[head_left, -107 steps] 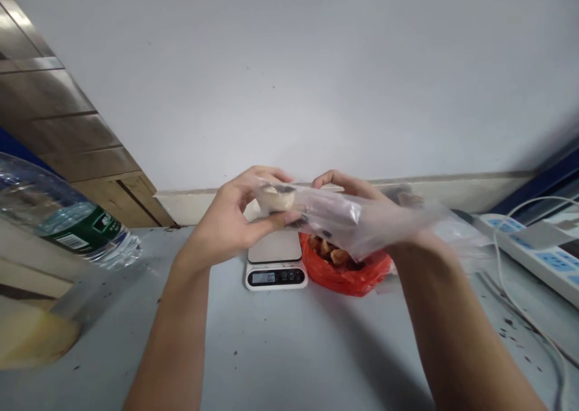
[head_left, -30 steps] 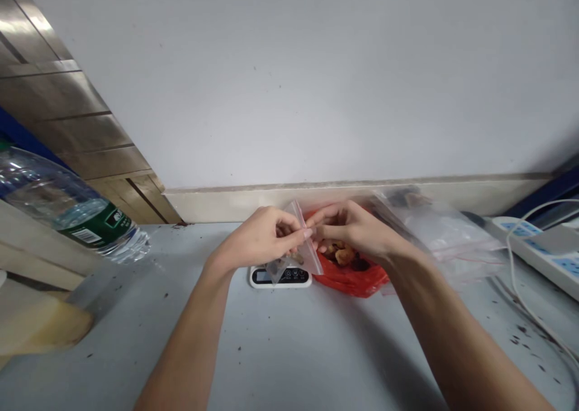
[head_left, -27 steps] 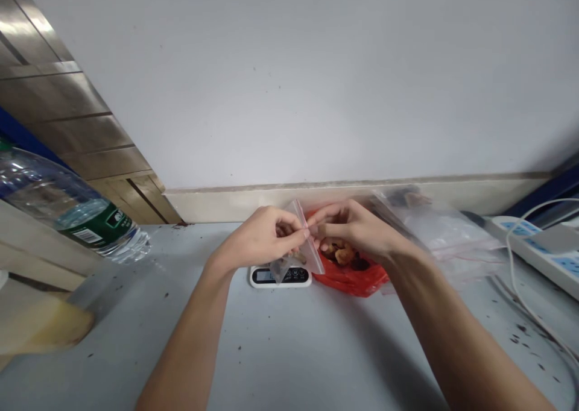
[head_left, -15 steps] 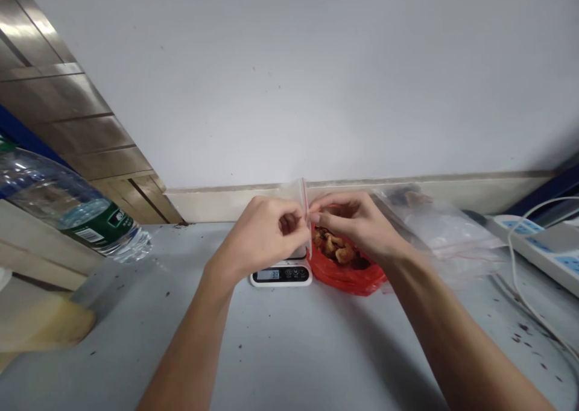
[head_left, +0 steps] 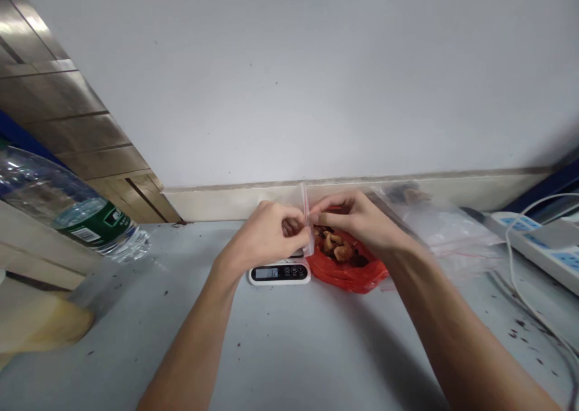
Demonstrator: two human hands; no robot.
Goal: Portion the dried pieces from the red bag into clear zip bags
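Note:
Both hands meet over a small white kitchen scale (head_left: pixel 279 272) whose display shows a reading. My left hand (head_left: pixel 266 237) is closed around a small clear zip bag (head_left: pixel 303 201) with a red strip along its top, which stands upright on the scale. The fingers of my right hand (head_left: pixel 357 221) pinch the same bag's top edge. Just right of the scale lies an open red plastic bag (head_left: pixel 350 271) with brown dried pieces in it. What the clear bag contains is hidden by my fingers.
A clear water bottle (head_left: pixel 67 209) with a green label lies at the left. Several empty clear zip bags (head_left: pixel 446 233) are piled right of the red bag. A white power strip (head_left: pixel 538 248) and cable (head_left: pixel 534 323) run along the right. Dark crumbs dot the grey table (head_left: pixel 289 351).
The clear bag came down from mid-air onto the scale and now stands upright. Both hands closed in on its top edge. The scale's display changed from zero to a reading.

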